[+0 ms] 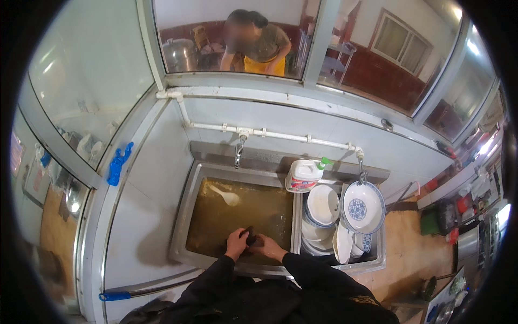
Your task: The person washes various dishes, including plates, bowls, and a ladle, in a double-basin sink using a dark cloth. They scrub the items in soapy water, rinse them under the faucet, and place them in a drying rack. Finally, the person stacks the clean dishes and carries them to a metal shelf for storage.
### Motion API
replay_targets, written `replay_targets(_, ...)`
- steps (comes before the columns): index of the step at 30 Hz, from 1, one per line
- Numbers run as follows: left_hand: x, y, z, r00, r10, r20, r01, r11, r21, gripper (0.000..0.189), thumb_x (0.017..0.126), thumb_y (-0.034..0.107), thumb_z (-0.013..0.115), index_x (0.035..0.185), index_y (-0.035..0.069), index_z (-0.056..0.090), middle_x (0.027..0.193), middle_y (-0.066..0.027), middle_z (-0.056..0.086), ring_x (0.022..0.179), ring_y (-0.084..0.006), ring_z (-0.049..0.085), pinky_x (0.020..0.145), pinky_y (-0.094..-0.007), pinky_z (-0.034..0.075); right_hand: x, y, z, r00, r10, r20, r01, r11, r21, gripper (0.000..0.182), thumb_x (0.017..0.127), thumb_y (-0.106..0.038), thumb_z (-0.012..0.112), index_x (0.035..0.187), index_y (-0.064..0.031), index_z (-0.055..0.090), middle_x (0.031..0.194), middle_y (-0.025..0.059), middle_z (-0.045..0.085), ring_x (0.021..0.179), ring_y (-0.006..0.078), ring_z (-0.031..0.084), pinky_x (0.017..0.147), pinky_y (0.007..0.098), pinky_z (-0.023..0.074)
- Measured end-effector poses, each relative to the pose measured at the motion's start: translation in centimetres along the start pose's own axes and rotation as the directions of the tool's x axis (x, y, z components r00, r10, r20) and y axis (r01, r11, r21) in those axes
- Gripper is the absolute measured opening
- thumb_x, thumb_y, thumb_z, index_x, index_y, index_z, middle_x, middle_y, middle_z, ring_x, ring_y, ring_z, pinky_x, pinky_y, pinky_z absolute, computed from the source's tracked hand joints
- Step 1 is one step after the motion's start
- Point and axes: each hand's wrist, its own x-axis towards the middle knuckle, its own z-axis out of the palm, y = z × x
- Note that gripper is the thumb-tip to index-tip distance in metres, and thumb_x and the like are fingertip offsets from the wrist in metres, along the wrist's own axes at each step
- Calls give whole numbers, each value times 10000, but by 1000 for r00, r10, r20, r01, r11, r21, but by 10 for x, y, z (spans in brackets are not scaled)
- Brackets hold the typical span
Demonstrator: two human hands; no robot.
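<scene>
My left hand (pixel 236 244) is closed on a small dark object (pixel 249 235) just above the murky water in the left basin of a steel sink (pixel 184 194). Touching the same object from the right is my right hand (pixel 268 247), its fingertips partly hidden at the water. What the dark object is cannot be told. A white spoon (pixel 230 197) floats or rests near the basin's back left corner.
The right basin holds stacked white bowls (pixel 323 202) and a blue-patterned bowl (pixel 364 208) under a tap (pixel 361 170). A pump jug (pixel 303 174) stands on the divider. Another tap (pixel 238 152) overhangs the left basin. Behind glass, a person (pixel 259 44) bends forward.
</scene>
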Motion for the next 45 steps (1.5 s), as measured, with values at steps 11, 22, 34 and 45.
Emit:
replay_targets(11, -19, 21, 4, 969, 26, 245, -8, 997, -77, 212, 993, 219, 582, 986, 29, 675, 796, -9, 629, 701, -100, 568, 624, -272, 449, -14, -44, -31, 935, 340, 103, -325, 701, 635, 532, 957, -620, 561, 1041, -111, 690, 752, 11, 628, 591, 140, 544, 514, 291, 379)
replay_targets(22, -40, 34, 0, 782, 159, 603, -16, 972, -236, 356, 994, 176, 608, 1318, 39, 557, 1180, -125, 644, 1047, -224, 662, 898, -340, 513, -2, -50, -40, 986, 148, -84, -118, 951, 285, 417, 971, -500, 551, 828, -116, 625, 722, 77, 651, 591, 242, 620, 500, 365, 449)
replay_targets(34, -47, 89, 2, 522, 737, 430, -852, 430, 298, 297, 853, -32, 621, 1149, -28, 644, 1074, -124, 696, 982, -259, 689, 878, -354, 540, -8, -97, -18, 784, -469, -406, 316, 865, -389, 238, 943, -321, 604, 935, -85, 575, 741, 137, 605, 656, 365, 643, 573, 452, 520)
replay_targets(45, -68, 98, -7, 811, 142, 568, 439, 495, -750, 285, 927, 66, 567, 1211, 78, 557, 1003, 3, 592, 702, -93, 485, 651, -265, 420, -77, -174, -61, 661, -604, -446, 513, 797, -319, 322, 985, -364, 574, 1092, -61, 552, 989, 179, 647, 898, 392, 636, 773, 458, 498)
